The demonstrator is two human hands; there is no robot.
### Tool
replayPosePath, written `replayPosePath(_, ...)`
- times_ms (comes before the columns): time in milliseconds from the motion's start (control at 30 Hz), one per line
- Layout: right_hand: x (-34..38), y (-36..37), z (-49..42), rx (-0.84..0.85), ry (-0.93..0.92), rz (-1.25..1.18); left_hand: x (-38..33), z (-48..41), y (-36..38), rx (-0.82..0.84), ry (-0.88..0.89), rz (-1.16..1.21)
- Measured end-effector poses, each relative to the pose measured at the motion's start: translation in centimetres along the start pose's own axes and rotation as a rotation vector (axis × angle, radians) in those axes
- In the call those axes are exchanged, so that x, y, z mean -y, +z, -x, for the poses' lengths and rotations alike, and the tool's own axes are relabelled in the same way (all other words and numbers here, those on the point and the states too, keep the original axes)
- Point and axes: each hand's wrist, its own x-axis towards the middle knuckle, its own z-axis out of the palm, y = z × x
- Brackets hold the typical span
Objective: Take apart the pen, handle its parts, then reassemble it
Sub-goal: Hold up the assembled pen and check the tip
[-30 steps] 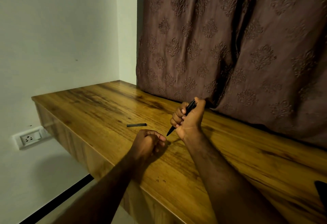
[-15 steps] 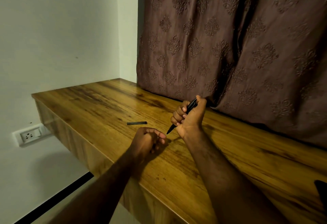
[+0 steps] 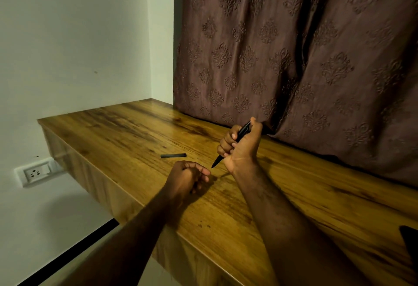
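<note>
Your right hand point(image 3: 241, 147) grips the pen point(image 3: 233, 143); your left hand point(image 3: 186, 176) is curled, maybe empty. The cap point(image 3: 173, 155) could roll off the counter point(image 3: 126, 127) if bumped.

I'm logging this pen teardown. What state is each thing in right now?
Pen: held in the right hand, tilted, tip down.
Loose black pen part: flat on the wooden table, untouched.
Left hand: curled shut on the table; contents hidden.
Curtain: drawn closed.

Pen cap point(image 3: 173, 155) on counter point(image 3: 126, 132), left of pen point(image 3: 230, 147) in right hand point(image 3: 241, 147); left hand point(image 3: 185, 178) nearer; curtain point(image 3: 294, 59) behind.
</note>
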Motion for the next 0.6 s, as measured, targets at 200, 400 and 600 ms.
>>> replayPosePath(200,0.07,0.02,0.09,0.013,-0.006,0.017,0.13,-0.06,0.16,-0.015,-0.004,0.018)
replayPosePath(400,0.19,0.18,0.14,0.014,0.013,0.04,0.79,-0.75,-0.16,-0.01,-0.013,0.008)
replayPosePath(600,0.1,0.2,0.18,0.012,0.006,0.04,0.75,-0.72,-0.21,0.002,0.0,0.007)
